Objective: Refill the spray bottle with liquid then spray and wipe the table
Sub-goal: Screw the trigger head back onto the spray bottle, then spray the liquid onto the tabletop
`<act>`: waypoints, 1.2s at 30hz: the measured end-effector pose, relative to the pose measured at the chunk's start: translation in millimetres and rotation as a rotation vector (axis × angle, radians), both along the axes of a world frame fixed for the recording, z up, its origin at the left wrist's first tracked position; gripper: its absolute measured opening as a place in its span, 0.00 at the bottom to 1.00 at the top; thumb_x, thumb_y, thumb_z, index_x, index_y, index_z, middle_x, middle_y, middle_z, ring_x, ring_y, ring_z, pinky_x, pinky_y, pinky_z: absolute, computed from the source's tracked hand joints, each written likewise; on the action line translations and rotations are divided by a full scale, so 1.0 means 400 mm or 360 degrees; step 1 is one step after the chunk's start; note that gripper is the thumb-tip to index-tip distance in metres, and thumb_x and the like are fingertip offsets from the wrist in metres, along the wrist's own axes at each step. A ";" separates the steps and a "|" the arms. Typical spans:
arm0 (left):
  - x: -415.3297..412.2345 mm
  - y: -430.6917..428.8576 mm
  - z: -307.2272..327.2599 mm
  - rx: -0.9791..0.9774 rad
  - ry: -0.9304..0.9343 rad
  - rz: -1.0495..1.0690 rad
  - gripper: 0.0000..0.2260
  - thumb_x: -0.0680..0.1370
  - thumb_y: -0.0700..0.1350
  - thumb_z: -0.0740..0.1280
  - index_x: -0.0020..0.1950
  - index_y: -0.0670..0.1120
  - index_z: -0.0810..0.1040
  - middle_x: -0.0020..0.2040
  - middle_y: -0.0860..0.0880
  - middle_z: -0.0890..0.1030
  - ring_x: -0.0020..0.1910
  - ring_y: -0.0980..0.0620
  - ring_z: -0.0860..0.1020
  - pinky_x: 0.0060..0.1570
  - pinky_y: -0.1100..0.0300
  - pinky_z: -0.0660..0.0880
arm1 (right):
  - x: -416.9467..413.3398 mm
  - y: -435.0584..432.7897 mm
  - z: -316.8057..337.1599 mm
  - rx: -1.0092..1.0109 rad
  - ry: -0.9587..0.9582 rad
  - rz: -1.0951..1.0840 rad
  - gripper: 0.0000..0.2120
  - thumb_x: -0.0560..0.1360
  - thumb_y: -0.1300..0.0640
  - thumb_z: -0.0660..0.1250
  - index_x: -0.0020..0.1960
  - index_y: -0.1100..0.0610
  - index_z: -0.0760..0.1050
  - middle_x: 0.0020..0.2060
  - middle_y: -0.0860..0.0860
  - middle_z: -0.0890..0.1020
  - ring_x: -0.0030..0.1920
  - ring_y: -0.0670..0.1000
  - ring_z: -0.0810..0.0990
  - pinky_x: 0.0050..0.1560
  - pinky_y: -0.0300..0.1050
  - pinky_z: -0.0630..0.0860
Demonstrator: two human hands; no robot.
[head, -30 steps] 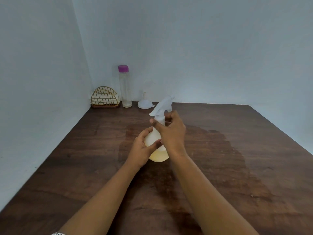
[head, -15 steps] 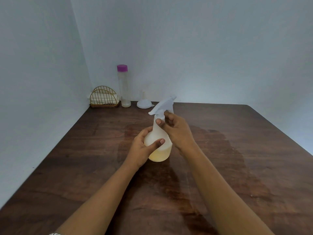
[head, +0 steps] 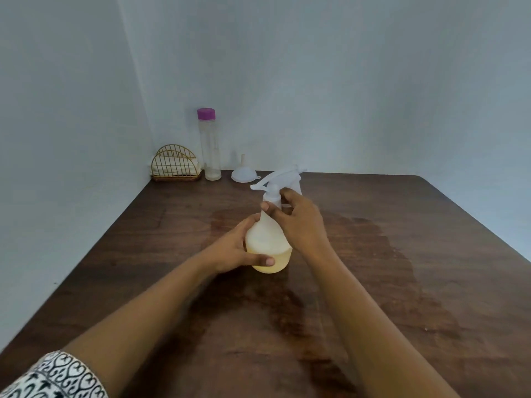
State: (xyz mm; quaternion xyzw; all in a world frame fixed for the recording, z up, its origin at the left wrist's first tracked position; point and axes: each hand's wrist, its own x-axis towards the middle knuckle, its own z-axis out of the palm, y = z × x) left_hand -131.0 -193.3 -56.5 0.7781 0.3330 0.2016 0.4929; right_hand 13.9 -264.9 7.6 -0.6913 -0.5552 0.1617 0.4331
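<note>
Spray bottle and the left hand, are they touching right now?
Touching. The head view shows the left hand wrapped around the spray bottle, its thumb pressed flat across the yellow liquid near the base.

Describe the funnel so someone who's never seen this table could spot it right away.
Look to the table's far left corner, where three things line the wall. Right of the wire rack and the tall purple-capped bottle sits the funnel. It is the small, white, low one, standing mouth down with its spout pointing up.
</note>
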 end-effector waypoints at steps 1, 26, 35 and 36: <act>-0.003 0.002 -0.002 -0.0014 -0.0017 -0.0050 0.42 0.62 0.55 0.79 0.71 0.59 0.63 0.66 0.56 0.73 0.65 0.54 0.73 0.66 0.48 0.70 | 0.004 0.000 0.001 -0.0024 -0.0006 0.0041 0.20 0.74 0.43 0.65 0.61 0.53 0.75 0.55 0.49 0.81 0.56 0.49 0.78 0.54 0.47 0.74; 0.110 -0.167 -0.046 0.0549 0.0008 0.0683 0.46 0.68 0.62 0.68 0.78 0.51 0.47 0.76 0.47 0.55 0.75 0.51 0.53 0.69 0.46 0.65 | -0.078 -0.012 -0.026 0.0372 0.0519 -0.0264 0.18 0.69 0.45 0.72 0.54 0.48 0.71 0.44 0.41 0.79 0.42 0.38 0.77 0.41 0.31 0.70; -0.079 -0.144 -0.045 0.0735 0.0504 0.0698 0.27 0.75 0.55 0.68 0.73 0.51 0.67 0.72 0.50 0.69 0.71 0.52 0.68 0.70 0.52 0.64 | -0.015 -0.004 -0.008 0.0075 0.0662 -0.0441 0.19 0.72 0.52 0.67 0.59 0.53 0.65 0.52 0.52 0.77 0.45 0.48 0.77 0.42 0.43 0.73; -0.102 -0.129 -0.056 0.0799 0.0675 0.0797 0.26 0.76 0.56 0.67 0.72 0.51 0.68 0.73 0.49 0.69 0.71 0.50 0.67 0.71 0.47 0.63 | -0.012 -0.015 -0.013 0.0143 0.0615 -0.0456 0.21 0.71 0.52 0.68 0.60 0.52 0.63 0.53 0.51 0.76 0.46 0.48 0.77 0.43 0.43 0.74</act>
